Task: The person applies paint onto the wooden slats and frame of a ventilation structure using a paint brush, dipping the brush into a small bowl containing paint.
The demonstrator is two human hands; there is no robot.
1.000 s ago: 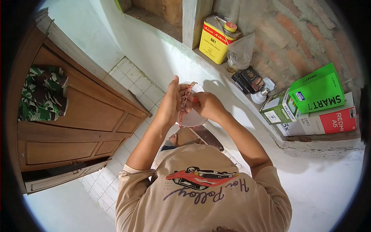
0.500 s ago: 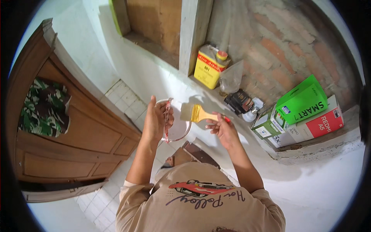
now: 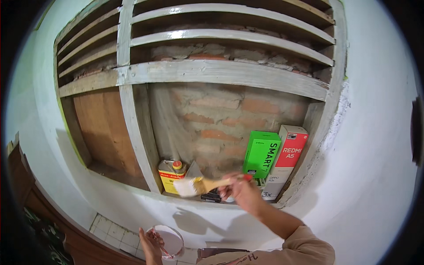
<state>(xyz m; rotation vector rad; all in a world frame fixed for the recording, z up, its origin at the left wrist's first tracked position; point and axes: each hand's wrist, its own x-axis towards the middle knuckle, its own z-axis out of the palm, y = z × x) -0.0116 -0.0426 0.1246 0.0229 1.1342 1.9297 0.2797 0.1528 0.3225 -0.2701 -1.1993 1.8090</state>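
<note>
In my right hand (image 3: 242, 193) is a paintbrush (image 3: 204, 185) with a pale wooden handle and a wide bristle head, held up in front of the wall niche. White covers the bristles, which point left and look a little blurred. Lower down, my left hand (image 3: 152, 244) grips a round white paint tub (image 3: 173, 238) at its left side, by a reddish strip across the rim. Pale paint appears to lie inside. Behind the brush, a yellow and red metal can (image 3: 170, 174) is partly covered by the bristles.
A wooden frame (image 3: 198, 73) with slats (image 3: 234, 35) surrounds the brick-backed niche (image 3: 216, 119). On its ledge stand a green box (image 3: 261, 152), a red and white box (image 3: 289, 152) and small dark items (image 3: 211, 195). A brown door (image 3: 42, 212) is at lower left.
My view has swung up to the slatted frame. My right hand has lifted the paintbrush away from the tub to the front of the niche. My left hand still holds the paint tub.
</note>
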